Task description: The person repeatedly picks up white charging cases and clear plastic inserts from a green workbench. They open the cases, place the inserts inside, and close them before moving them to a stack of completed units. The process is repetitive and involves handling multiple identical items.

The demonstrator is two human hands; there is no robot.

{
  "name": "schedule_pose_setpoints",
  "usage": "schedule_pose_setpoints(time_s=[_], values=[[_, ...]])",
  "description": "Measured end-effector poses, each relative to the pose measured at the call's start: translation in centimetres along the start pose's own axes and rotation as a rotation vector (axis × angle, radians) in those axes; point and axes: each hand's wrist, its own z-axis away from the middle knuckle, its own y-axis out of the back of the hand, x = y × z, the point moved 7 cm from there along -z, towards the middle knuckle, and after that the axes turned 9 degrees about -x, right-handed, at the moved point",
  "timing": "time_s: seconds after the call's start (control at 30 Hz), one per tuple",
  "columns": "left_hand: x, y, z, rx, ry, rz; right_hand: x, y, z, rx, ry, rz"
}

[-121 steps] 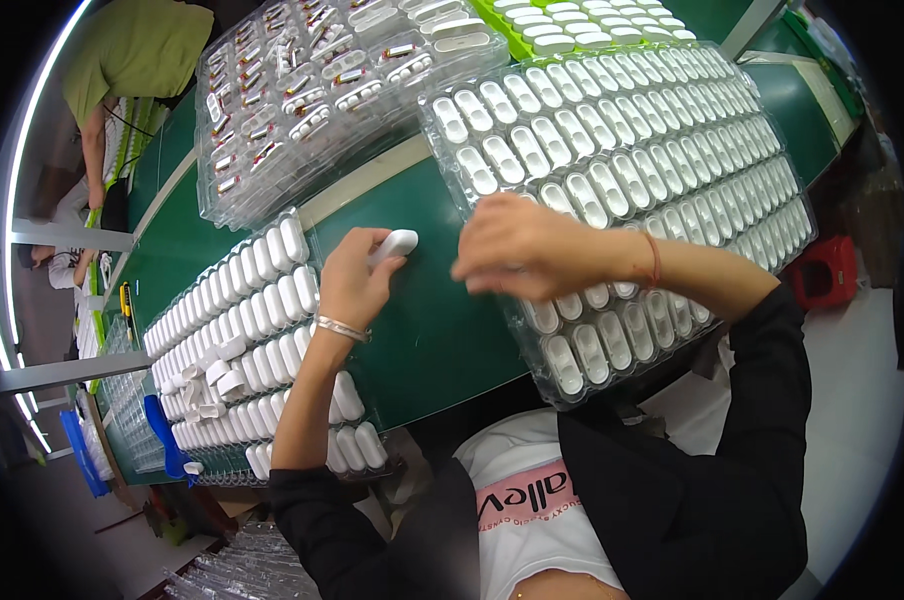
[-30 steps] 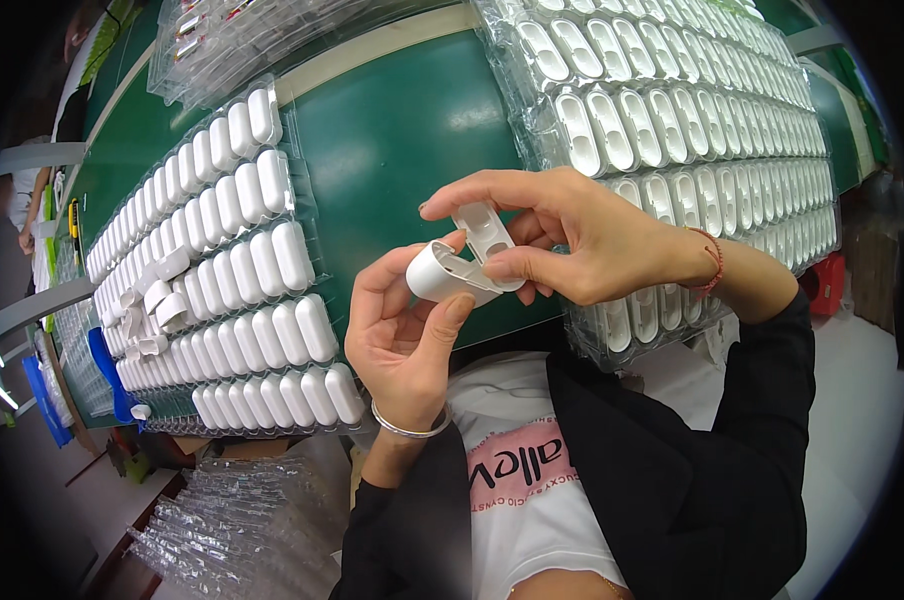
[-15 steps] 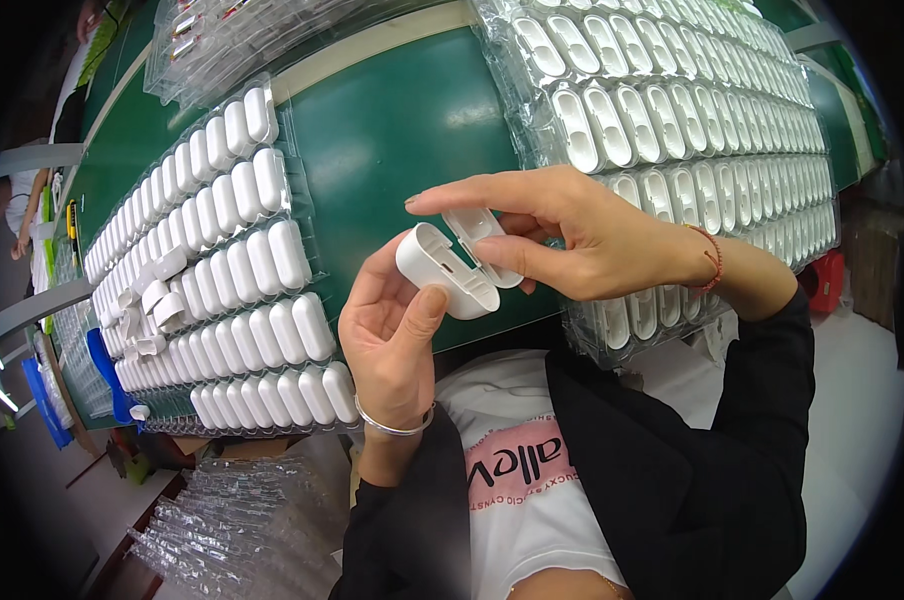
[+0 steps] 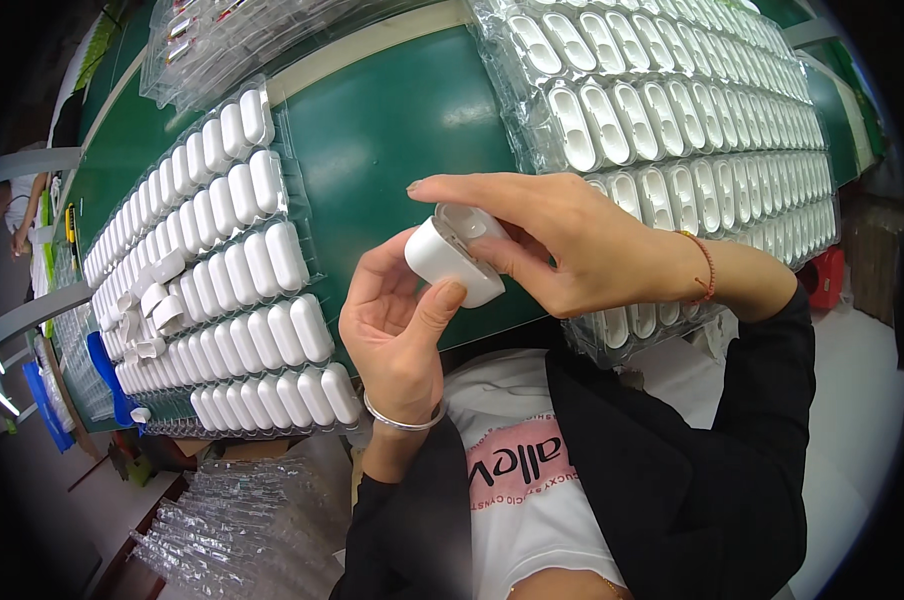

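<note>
My left hand is closed around a white earbud-case shell, thumb pressed on its near side and fingers behind it. From the right, my right hand pinches a second white hollow piece, an earbud-case insert, between thumb and fingers. The insert touches the upper right side of the shell and partly overlaps its opening. How far it sits inside is hidden by my right thumb. My right index finger stretches out over the top of both pieces. They are held above the green table.
Left of my hands, a clear tray carries rows of white rounded shells, with loose white pieces on top. To the right, a stacked clear tray holds rows of hollow inserts. More clear trays stand at the back left. A blue piece lies beyond the left tray.
The insert has moved left against the shell; the gap between them has closed. The shell has turned in my left hand, so its opening now faces up and right.
</note>
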Motion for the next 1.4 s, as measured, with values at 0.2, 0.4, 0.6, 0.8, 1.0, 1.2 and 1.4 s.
schedule_pose_setpoints(time_s=[0.2,0.4,0.6,0.8,1.0,1.2,1.4], values=[[-0.9,0.2,0.2,-0.043,-0.039,0.097,-0.1,0.2,0.2,0.046,-0.057,-0.046],[-1.1,0.1,0.3,-0.066,0.078,0.391,-0.5,0.0,-0.1,0.046,-0.005,-0.235],[-0.8,0.7,0.8,-0.064,-0.003,0.254,-0.2,-0.1,-0.6,-0.057,-0.049,-0.353],[-0.4,0.5,1.2,-0.043,-0.003,0.253,-1.2,-0.7,-1.0,-0.151,-0.080,-0.255],[0.6,1.1,1.3,-0.059,-0.112,0.245,-0.2,-1.4,-2.1,-0.264,-0.293,-0.497],[1.4,3.0,1.9,0.194,-0.177,0.211,-3.4,0.4,-3.6,0.040,0.009,-0.042],[2.0,3.4,2.5,0.204,-0.247,0.214,-5.0,-2.5,-4.0,-0.018,0.133,0.014]])
